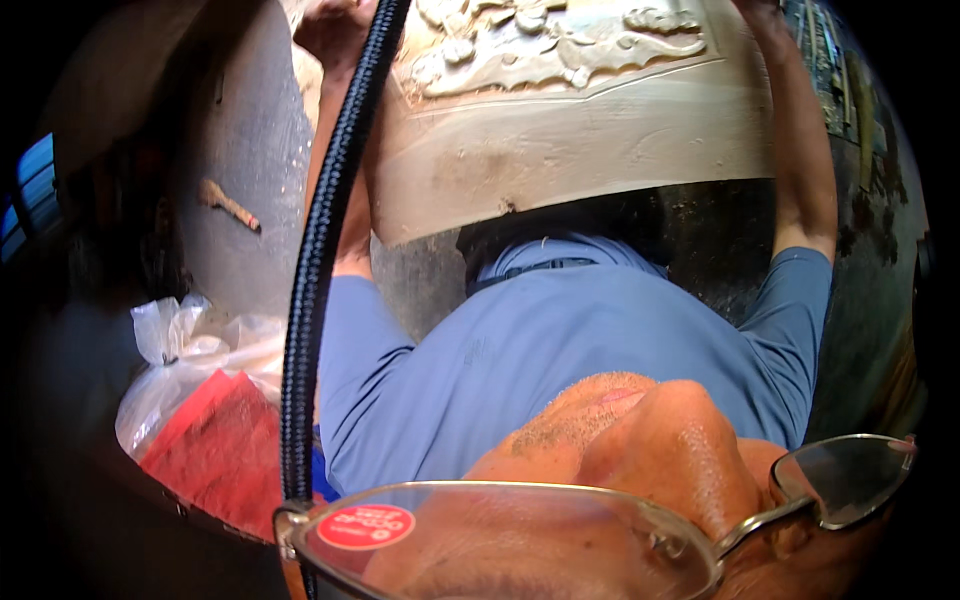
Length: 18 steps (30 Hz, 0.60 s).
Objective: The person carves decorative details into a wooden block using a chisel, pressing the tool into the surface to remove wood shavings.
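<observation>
A pale wooden panel (560, 140) with raised carving (570, 55) spans the upper middle of the head view, its plain near end toward my waist. My left hand (337, 28) is at the top edge of the view, beside the panel's left side. It looks curled closed, but its fingertips are cut off and what it may hold is hidden. My right arm reaches up along the panel's right side. Only the wrist end of my right hand (760, 6) shows at the top edge; its fingers are out of the picture.
A wooden-handled tool like a brush or mallet (230, 205) lies on the grey surface at left. Below it are a tied clear plastic bag (165, 335) and a red sack (215, 450). A black braided cable (335, 210) hangs close in front; long narrow tools (835, 70) lie at far right.
</observation>
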Available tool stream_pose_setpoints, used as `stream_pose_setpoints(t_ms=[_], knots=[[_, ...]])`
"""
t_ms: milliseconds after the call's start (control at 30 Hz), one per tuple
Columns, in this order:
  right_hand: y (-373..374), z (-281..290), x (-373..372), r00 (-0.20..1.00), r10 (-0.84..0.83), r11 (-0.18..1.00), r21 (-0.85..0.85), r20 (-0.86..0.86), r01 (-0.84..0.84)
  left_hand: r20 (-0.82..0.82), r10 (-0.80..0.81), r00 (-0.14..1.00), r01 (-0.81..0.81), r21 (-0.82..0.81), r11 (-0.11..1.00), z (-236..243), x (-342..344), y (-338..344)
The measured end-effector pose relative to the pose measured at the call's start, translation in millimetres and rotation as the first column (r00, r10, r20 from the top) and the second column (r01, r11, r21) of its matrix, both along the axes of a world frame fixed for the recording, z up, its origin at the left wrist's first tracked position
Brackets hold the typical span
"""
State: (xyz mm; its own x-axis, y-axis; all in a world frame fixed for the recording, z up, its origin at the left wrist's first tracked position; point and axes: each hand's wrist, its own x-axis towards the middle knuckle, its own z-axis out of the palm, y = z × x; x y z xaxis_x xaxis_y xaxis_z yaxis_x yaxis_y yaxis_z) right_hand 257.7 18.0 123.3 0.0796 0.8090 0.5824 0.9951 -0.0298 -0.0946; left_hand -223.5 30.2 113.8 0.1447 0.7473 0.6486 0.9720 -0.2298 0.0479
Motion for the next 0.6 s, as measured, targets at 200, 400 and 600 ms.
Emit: stream_pose_setpoints(t_ms=[200, 400, 600], knots=[[-13.4, 2.2, -66.2, 0.981, 0.185, 0.982, -0.027, -0.054, -0.187, -0.020, 0.050, 0.999, -0.053, -0.154, 0.987, -2.1, 15.7, -37.2], [-17.8, -3.3, -88.4, 0.968, 0.239, 0.967, -0.074, -0.079, -0.245, 0.238, -0.115, 0.964, 0.150, -0.132, 0.980, 10.7, 23.7, -97.3], [-30.6, -7.2, -73.1, 0.967, 0.235, 0.964, -0.103, -0.097, -0.245, 0.134, -0.444, 0.886, 0.463, -0.325, 0.825, 32.8, 52.6, -152.8]])
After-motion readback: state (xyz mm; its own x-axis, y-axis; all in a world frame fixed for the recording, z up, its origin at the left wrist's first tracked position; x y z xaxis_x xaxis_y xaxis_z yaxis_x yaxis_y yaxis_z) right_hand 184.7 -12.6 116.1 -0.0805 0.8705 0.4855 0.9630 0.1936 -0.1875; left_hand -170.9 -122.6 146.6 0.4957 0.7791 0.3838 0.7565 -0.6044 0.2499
